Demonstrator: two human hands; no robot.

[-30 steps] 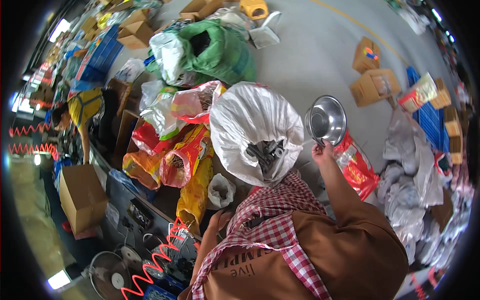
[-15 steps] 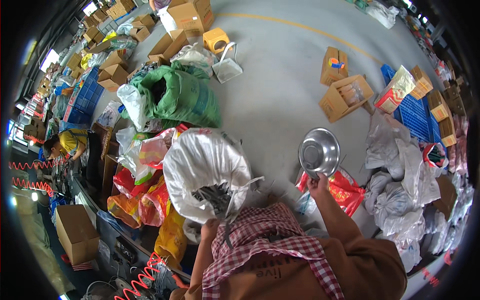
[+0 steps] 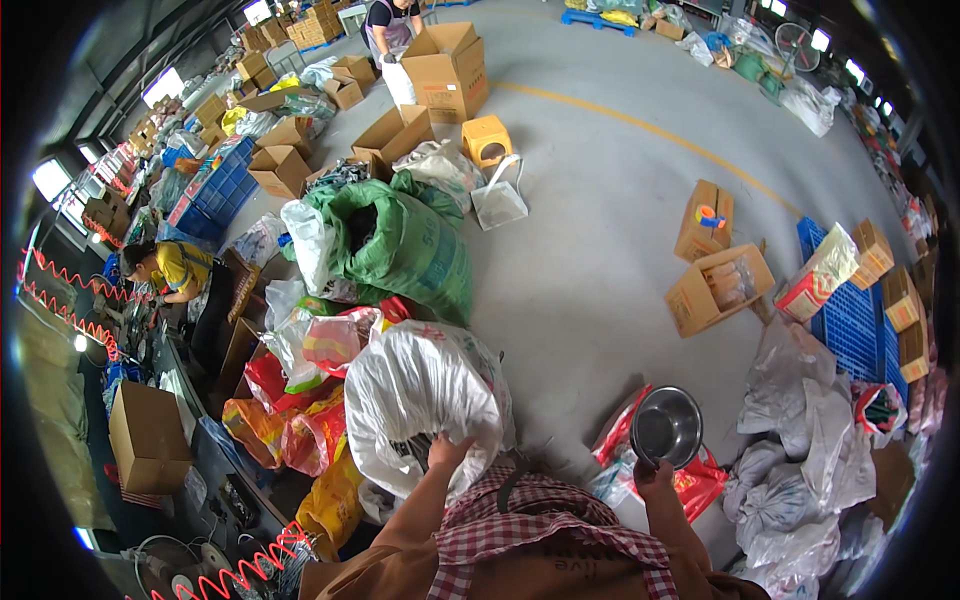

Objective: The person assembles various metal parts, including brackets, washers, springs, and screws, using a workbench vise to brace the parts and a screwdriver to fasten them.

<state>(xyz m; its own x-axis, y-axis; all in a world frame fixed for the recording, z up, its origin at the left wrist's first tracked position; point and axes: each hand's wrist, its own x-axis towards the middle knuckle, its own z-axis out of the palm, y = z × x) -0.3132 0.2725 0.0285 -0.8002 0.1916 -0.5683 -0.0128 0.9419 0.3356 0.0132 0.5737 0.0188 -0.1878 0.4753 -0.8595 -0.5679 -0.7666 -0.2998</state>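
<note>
A large white woven sack [image 3: 400,370] stands in front of me, its mouth turned my way, with dark grey pieces [image 3: 415,446] partly visible inside. My left hand [image 3: 450,455] is at the sack's near rim, its fingers closed on the material. To the right, my right hand [image 3: 655,478] grips the edge of a round, shiny metal bowl [image 3: 666,428]. The bowl is tilted and looks empty. Behind and beneath it, a red printed plastic bag [image 3: 705,485] lies on the floor.
A full green sack [image 3: 415,250] stands beyond the white one, with red and yellow bags [image 3: 320,435] at left. Open cartons [image 3: 720,290], a blue pallet [image 3: 855,325] and grey-white bags [image 3: 790,500] are at right. One co-worker [image 3: 180,275] bends at a bench; another [image 3: 390,30] stands far off.
The view has tilted up, so more of the far floor and the distant co-worker show. The bowl has come lower and closer to my body. My left hand remains at the sack's rim.
</note>
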